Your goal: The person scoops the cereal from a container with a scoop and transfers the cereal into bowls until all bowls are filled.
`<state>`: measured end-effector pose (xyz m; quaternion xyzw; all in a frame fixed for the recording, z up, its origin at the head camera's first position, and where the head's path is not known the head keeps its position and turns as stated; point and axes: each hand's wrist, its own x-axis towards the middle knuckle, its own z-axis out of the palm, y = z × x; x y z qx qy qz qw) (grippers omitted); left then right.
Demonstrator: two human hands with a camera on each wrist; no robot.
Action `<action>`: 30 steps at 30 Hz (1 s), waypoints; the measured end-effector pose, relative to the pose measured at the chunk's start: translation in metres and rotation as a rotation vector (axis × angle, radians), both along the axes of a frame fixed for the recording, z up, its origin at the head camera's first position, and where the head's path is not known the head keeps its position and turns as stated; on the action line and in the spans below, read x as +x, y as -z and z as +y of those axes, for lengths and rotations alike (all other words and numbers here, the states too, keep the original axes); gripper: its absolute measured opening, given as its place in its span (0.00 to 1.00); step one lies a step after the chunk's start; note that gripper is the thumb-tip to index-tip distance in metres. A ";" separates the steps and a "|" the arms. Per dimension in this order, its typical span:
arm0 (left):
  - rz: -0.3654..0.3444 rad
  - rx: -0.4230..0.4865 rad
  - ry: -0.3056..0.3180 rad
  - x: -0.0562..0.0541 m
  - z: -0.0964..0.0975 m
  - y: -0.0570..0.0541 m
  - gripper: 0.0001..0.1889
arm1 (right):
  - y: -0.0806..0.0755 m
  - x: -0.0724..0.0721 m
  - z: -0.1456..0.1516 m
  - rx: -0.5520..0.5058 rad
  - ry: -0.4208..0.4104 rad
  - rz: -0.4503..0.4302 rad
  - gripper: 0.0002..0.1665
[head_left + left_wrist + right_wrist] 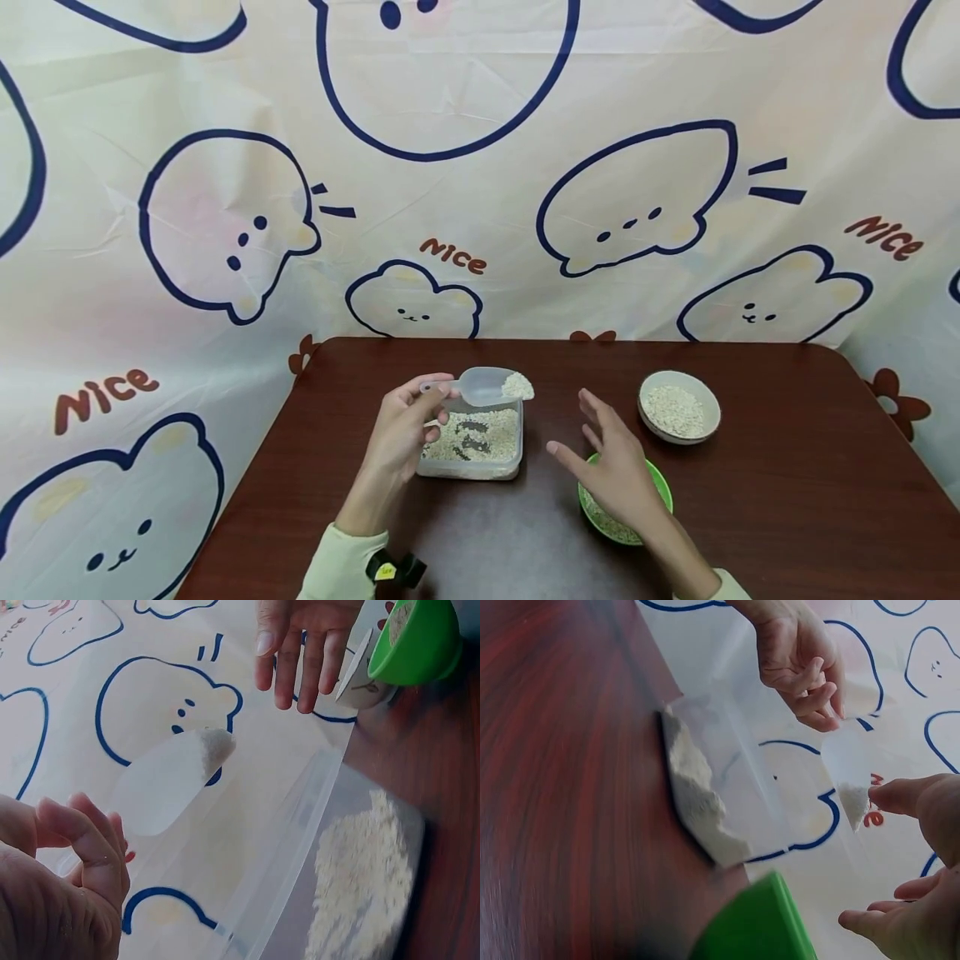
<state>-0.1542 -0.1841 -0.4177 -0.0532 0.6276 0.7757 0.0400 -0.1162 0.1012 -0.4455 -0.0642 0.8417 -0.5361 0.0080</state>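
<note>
Translucent plastic forms the short-handled scoop [480, 388], whose handle is pinched between the thumb and fingers of the left hand [405, 429], just left of centre in the head view. Whitish flakes [517, 386] are carried in a small heap at the scoop's tip, which is pointed toward the right of the frame. By the right hand [617, 475], right of centre, nothing is held: its fingers are spread and its thumb is held well apart from them.

Below the scoop, raised at its far edge, a clear rectangular plastic container [468, 472] is set, its floor partly covered by a pale, loose, grainy layer [495, 433]. Beneath the right hand a round bright green bowl [664, 485] is partly hidden; pale grains [611, 522] are seen inside. Farther right and back, a round white bowl [678, 437] is filled with whitish flakes.

All three vessels are borne by a dark reddish-brown wooden tabletop [795, 483]. Behind it, the upper frame is filled by a white cloth [465, 200], printed with blue-outlined cartoon animals.
</note>
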 end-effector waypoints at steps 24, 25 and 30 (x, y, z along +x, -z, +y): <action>0.010 0.024 0.173 -0.030 0.087 0.005 0.14 | -0.001 0.006 0.085 0.219 0.144 0.077 0.57; 0.010 0.020 0.180 -0.030 0.090 0.005 0.13 | -0.001 0.006 0.087 0.225 0.151 0.081 0.58; 0.003 -0.010 0.199 -0.035 0.109 0.005 0.13 | 0.000 0.005 0.101 0.254 0.188 0.098 0.57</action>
